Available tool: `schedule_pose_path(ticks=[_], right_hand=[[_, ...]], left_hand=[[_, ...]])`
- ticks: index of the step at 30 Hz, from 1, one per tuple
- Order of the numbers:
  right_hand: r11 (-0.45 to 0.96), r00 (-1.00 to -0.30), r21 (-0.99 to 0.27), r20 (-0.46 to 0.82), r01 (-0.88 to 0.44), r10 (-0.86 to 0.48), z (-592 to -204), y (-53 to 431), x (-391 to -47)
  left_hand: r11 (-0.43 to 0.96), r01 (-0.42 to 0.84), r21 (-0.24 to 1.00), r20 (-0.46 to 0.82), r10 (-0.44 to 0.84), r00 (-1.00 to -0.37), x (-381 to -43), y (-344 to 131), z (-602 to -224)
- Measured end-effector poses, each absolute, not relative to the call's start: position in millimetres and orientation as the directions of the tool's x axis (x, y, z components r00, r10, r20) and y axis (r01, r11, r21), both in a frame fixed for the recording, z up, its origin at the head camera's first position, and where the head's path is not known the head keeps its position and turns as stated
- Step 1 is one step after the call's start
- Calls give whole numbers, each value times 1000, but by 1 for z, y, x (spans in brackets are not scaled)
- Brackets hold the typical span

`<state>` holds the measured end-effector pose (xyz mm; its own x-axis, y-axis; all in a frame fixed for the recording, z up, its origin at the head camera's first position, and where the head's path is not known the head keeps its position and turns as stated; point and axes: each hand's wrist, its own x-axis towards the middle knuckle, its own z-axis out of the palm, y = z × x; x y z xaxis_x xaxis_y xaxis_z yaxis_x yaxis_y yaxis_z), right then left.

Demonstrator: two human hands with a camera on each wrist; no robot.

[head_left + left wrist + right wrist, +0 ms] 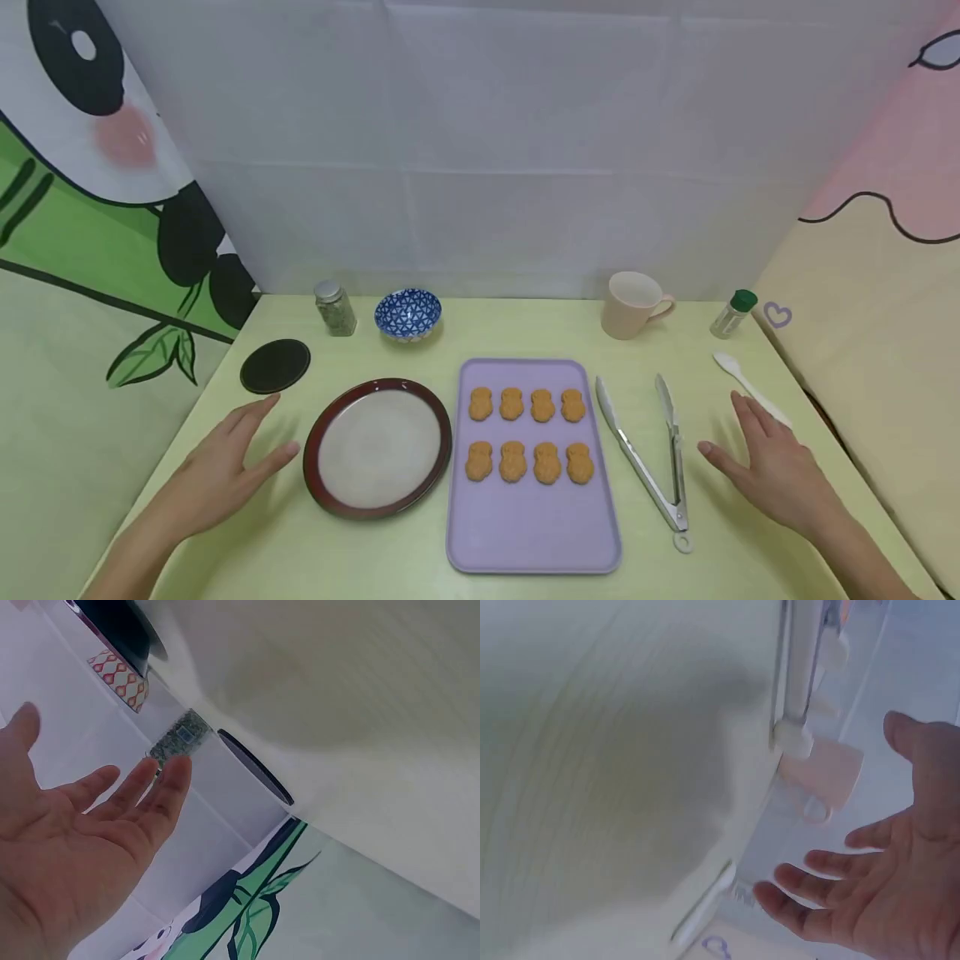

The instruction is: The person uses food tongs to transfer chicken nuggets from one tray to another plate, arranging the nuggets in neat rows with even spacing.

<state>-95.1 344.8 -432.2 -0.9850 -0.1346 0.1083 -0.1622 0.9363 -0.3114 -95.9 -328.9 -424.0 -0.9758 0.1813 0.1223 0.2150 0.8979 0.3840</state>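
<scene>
Both thumbs apart from fingers, I hover my left grip (pixel 225 468) beside the brown-rimmed plate (pixel 378 450), my right grip (pixel 776 467) near the tongs (pixel 647 475); between them, eight golden pieces (pixel 547 463) on the purple tray (pixel 532 533); farther back, blue-patterned bowl (pixel 407 315) and mug (pixel 627 312).

Left of the tray (pixel 532 533), the left wrist view's top edge cuts off the plate (pixel 124 630); the label (pixel 187 734) on the jar (pixel 169 744) is too small to read, and the left hand (pixel 97 840) partly covers the jar. Right of the tray, the right wrist view's top edge crops the tongs (pixel 800 667).
</scene>
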Motion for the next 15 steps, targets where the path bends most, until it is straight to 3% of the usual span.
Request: schedule_pose_path(ticks=[5,15], right_hand=[[900,-996,-430,-12,-76,-90,-434,319,-96],[901,-992,-433,-117,14,-41,-452,285,-101]], left_hand=[[874,174,454,59,166,-984,-104,-324,-427],[804,59,591,-109,152,-982,-117,-313,-439]])
